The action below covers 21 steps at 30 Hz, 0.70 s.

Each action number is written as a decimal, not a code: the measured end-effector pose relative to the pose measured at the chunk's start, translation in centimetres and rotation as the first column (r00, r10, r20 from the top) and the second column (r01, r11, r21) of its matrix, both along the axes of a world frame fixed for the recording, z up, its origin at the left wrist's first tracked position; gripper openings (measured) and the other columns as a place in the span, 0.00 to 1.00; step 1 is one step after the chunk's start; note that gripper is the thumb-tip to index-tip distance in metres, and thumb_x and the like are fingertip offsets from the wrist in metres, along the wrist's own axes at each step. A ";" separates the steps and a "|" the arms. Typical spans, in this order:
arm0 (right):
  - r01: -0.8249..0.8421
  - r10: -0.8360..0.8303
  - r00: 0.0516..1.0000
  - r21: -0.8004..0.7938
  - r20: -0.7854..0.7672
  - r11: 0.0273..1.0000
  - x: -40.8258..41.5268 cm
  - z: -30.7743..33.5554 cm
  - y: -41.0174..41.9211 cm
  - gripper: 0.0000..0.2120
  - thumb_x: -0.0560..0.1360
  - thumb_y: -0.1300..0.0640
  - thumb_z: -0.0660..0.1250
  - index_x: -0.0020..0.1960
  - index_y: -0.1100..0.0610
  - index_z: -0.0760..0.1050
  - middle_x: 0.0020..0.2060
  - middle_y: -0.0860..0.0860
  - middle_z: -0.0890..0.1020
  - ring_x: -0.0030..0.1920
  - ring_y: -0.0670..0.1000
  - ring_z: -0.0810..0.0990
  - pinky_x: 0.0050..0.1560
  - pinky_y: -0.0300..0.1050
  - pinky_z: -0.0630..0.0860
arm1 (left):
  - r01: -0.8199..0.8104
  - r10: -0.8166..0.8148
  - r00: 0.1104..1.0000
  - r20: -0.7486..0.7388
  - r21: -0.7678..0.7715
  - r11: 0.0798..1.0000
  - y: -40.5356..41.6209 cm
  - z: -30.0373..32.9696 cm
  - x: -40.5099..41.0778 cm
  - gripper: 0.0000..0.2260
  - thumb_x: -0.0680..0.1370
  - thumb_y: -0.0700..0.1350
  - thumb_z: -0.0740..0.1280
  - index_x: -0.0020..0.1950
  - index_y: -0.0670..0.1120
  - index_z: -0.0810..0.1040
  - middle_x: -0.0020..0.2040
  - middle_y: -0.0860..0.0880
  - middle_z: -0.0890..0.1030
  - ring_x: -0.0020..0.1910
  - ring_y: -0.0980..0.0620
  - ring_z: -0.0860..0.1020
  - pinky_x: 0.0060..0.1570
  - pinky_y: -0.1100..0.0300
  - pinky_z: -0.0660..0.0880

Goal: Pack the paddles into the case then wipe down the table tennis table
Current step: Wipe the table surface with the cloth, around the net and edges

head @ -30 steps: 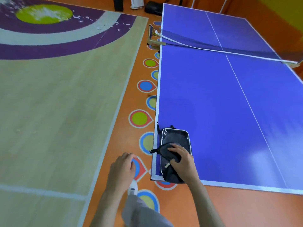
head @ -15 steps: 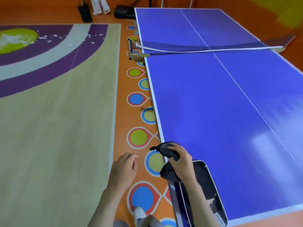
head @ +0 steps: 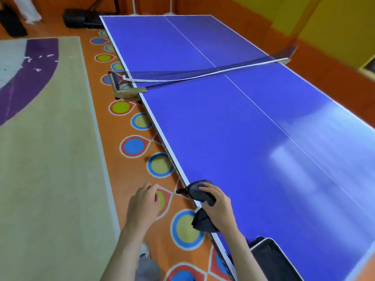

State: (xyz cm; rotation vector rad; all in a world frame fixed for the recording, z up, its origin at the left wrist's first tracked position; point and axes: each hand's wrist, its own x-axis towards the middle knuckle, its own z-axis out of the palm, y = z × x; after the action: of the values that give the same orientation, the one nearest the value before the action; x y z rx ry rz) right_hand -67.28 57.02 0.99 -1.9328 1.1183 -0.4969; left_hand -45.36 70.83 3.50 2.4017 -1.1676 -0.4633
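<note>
Right grip point(head: 218, 205) clenches a dark cloth point(head: 199, 207) at the tabletop's point(head: 233, 142) left edge, low in the frame. Left grip point(head: 144, 205) hangs over the orange floor point(head: 97, 110) beside it, fingers loosely curled, holding nothing. Case point(head: 273, 260) lies on the tabletop at the bottom right. Net point(head: 182, 75) crosses the upper middle.

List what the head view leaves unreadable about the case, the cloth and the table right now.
- Paddle case: cut off by the bottom edge; whether paddles are inside or the zip is closed cannot be told.
- Dark cloth: the right hand covers its middle, so its full shape is hidden.
- Table: motion blur and glare smear its right side; dust or marks are unreadable.
</note>
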 end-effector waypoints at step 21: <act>0.584 -0.596 0.798 0.127 0.091 0.802 15.9 -3.6 -17.8 0.30 0.73 0.73 0.68 0.58 0.39 0.81 0.64 0.39 0.81 0.64 0.38 0.78 0.58 0.30 0.74 | 0.554 -0.557 0.831 -0.012 0.117 0.824 -30.3 -3.1 17.7 0.12 0.84 0.44 0.58 0.62 0.54 0.77 0.59 0.57 0.78 0.59 0.52 0.76 0.54 0.55 0.73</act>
State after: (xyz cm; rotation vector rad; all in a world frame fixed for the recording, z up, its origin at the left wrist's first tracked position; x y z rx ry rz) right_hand -51.36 39.17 -2.57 -1.4157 1.6338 -0.8732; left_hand -27.64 40.58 0.36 2.1223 -1.9095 -0.6977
